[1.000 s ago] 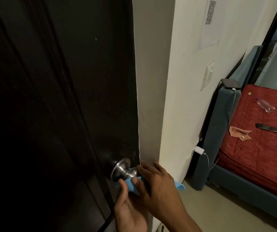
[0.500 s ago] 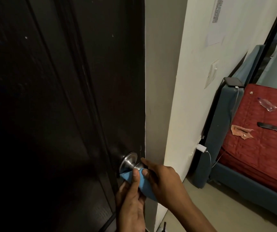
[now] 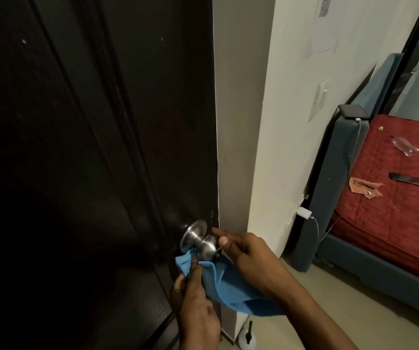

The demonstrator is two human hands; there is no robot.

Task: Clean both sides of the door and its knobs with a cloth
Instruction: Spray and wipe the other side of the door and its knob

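A dark brown door [image 3: 97, 147] fills the left half of the view. Its round steel knob [image 3: 207, 246] sticks out near the door's right edge, bare on top. A blue cloth [image 3: 231, 291] hangs under the knob. My left hand [image 3: 195, 306] pinches the cloth's upper corner just below the knob. My right hand [image 3: 246, 256] sits at the knob's right side, fingertips touching the knob, with the cloth draped beneath its palm.
A grey door jamb and white wall [image 3: 292, 122] stand right of the door. A blue-framed bed with a red cover [image 3: 393, 198] holds a phone, a bottle and a rag. A white charger [image 3: 304, 213] is plugged in low. A spray bottle [image 3: 247, 337] stands on the floor.
The cloth slid off the knob and now hangs below it, leaving the knob uncovered. My left hand dropped lower, and my right hand's fingers moved to the knob's side.
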